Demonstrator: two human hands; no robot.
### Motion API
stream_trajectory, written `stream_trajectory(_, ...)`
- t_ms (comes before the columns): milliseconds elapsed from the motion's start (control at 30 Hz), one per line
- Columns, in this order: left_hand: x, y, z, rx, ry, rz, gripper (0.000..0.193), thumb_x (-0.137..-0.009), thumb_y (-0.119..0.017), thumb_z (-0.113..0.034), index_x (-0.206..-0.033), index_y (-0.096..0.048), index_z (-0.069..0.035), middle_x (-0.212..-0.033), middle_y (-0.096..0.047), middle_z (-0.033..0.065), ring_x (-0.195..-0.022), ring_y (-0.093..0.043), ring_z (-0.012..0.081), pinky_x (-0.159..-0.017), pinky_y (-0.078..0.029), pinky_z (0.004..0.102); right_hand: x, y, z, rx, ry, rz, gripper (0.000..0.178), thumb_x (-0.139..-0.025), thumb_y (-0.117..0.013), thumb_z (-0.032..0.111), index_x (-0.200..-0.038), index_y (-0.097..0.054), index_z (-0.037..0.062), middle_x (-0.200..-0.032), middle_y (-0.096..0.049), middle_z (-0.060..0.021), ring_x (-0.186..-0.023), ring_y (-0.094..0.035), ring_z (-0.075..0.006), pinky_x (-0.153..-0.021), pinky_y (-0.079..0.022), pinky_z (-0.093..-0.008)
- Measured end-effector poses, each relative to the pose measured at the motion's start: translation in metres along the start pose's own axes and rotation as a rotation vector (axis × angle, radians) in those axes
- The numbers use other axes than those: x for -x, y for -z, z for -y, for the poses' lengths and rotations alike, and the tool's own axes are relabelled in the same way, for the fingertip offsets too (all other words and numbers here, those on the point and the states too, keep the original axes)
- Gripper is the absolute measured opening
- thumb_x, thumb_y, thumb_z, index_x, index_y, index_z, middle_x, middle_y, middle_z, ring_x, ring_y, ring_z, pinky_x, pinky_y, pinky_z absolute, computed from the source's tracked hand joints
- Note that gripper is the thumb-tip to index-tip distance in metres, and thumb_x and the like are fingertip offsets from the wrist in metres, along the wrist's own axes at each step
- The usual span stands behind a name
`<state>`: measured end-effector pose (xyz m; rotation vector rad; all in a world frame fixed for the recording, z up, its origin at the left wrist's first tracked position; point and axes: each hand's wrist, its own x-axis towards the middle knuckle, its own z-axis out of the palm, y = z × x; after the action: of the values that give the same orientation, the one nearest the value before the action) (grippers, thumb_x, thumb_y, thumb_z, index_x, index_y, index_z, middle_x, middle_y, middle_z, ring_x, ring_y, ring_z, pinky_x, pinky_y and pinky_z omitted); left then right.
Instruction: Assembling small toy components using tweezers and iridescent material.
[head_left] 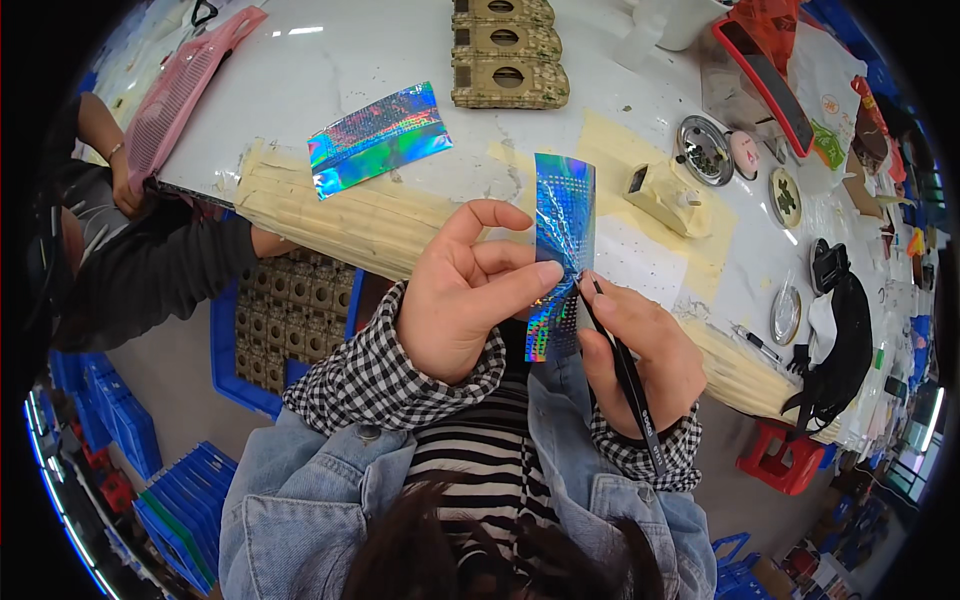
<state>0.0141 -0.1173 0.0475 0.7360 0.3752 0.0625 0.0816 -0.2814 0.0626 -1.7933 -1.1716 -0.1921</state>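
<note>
My left hand (452,305) is closed, pinching a shiny blue holographic sticker sheet (565,205) between thumb and fingers. The sheet stands upright in front of my chest, creased at the middle, with rows of small marks across it. In my right hand (655,350) is a pair of black tweezers (632,390), whose tips meet the sheet close to my left thumb. Whether the tips grip a sticker is too small to tell. A second holographic sheet (380,140) lies flat on the white table, to the left beyond my hands.
Camouflage toy-like hull parts (510,85) stand in a row at the back. A tape-covered block (672,200), a metal dish (705,150) and a red-cased phone (765,88) are at right. Another person's sleeve (165,280) reaches in from the left, above a blue crate (225,350) of hull parts.
</note>
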Motion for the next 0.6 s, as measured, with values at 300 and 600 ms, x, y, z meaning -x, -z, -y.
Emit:
stream_trajectory(300, -0.0018, -0.0036, -0.0009, 0.072, 0.052, -0.01, 0.039, -0.083, -0.061, 0.002, -0.115, -0.039, -0.002, -0.094, -0.066, 0.0122, -0.082, -0.063, 0.013, -0.068, -0.05, 0.0232, 0.003, -0.001, -0.0015, 0.101, 0.082, 0.018, 0.039, -0.069, -0.077, 0.002, -0.104, -0.059, -0.0022, -0.098, -0.065, -0.0225, -0.087, -0.066, -0.0308, -0.073, -0.055, -0.0335)
stream_trajectory(600, -0.0021, 0.0018, 0.0022, 0.087, 0.053, 0.009, 0.039, -0.084, -0.06, 0.003, -0.116, -0.038, -0.003, -0.094, -0.066, 0.0126, -0.081, -0.064, 0.0135, -0.068, -0.05, 0.0236, 0.0038, -0.0032, -0.0002, 0.074, 0.099, -0.003, 0.042, -0.069, -0.078, 0.004, -0.105, -0.058, -0.003, -0.099, -0.064, -0.0229, -0.09, -0.066, -0.031, -0.073, -0.056, -0.0337)
